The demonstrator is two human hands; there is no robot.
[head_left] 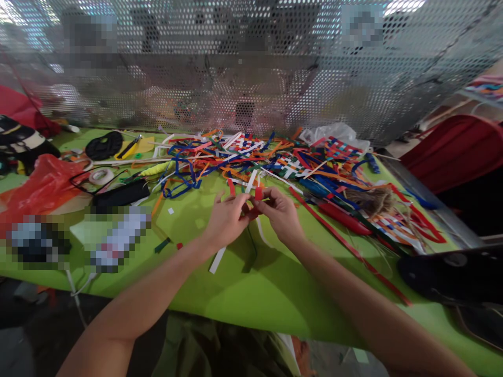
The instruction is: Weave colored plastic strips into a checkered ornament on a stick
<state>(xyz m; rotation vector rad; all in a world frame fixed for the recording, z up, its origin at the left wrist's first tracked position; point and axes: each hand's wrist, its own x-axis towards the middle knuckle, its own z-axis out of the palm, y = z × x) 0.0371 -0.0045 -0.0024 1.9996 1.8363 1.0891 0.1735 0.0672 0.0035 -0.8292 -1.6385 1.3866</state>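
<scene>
Close together over the green table, my left hand [230, 220] and my right hand [277, 209] both have their fingers closed on a red strip [258, 193]. A white strip [218, 260] passes behind my left hand, its lower end showing below and its upper end sticking up between the hands. A dark green strip [252, 241] and a thin white strip hang below the fingers. How the strips cross at the fingertips is hidden. Beyond the hands lies a heap of coloured strips [188, 162], with a woven piece [291, 166] among them.
A long red strip [349, 246] runs along the right. Farther right are a tan fibre bundle [371, 200] and a black object [451, 275]. To the left lie a black case [121, 196], a tape roll [101, 176] and a red plastic bag [47, 180]. Perforated metal [204, 94] stands behind.
</scene>
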